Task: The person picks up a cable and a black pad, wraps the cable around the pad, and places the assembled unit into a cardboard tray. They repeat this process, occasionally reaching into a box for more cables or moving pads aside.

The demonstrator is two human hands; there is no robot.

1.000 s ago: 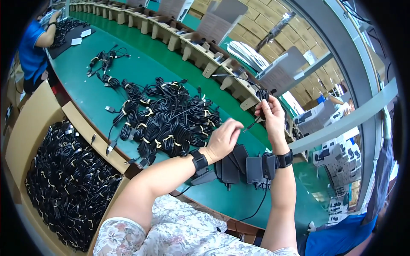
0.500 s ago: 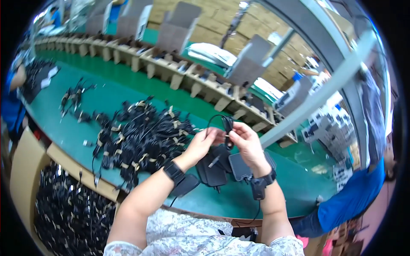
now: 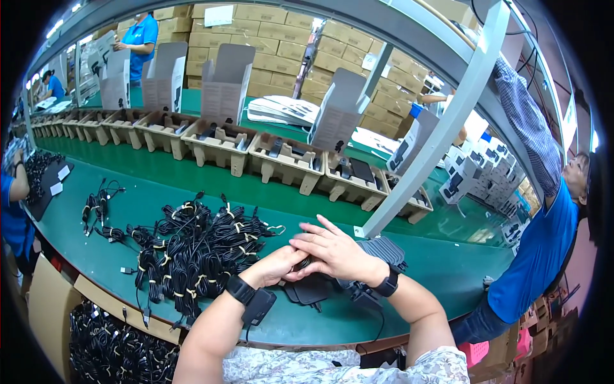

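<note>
My left hand (image 3: 284, 264) is closed around a black cable coil (image 3: 306, 263), of which only a small dark part shows between my hands. Across it lies my right hand (image 3: 334, 251), fingers stretched out and apart, its palm side over the left fingers. Just under my hands, flat black pads (image 3: 307, 291) rest on the green table (image 3: 422, 275). To the left spreads a heap of black cables (image 3: 208, 246), coiled and bound with tan ties.
A cardboard box (image 3: 48, 301) full of similar cables stands at lower left. Beyond the table runs a row of brown moulded trays (image 3: 288, 160). A grey metal post (image 3: 441, 121) rises ahead on the right. A person in blue (image 3: 534, 256) stands at right, another (image 3: 16, 192) at far left.
Both hands were holding up the cable coil by their fingertips. They have come lower and together, the right hand now over the left, hiding most of the coil. The view has also shifted.
</note>
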